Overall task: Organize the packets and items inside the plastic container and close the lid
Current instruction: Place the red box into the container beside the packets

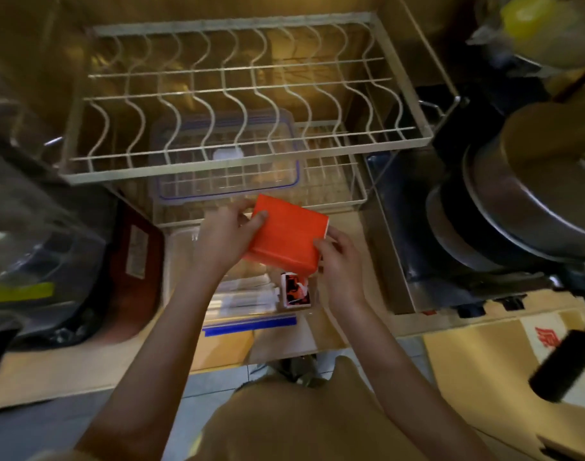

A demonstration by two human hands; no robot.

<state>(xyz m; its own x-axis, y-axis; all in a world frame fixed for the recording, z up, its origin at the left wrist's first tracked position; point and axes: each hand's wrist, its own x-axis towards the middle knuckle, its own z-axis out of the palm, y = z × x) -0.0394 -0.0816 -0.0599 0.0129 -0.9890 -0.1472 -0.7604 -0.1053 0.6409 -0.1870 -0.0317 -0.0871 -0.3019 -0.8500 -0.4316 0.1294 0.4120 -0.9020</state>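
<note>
We hold the orange box (288,239) in both hands—left hand (229,232), right hand (339,261)—just above the open container (181,261); packets lie inside, while its lid (226,154) waits beyond—unclosed.

Both bare arms reach forward, elbows bent. The left hand (229,232) pinches with thumb on top, fingers curled beneath; the right hand (339,261) grips opposite, fingertips pressing inward.
</note>
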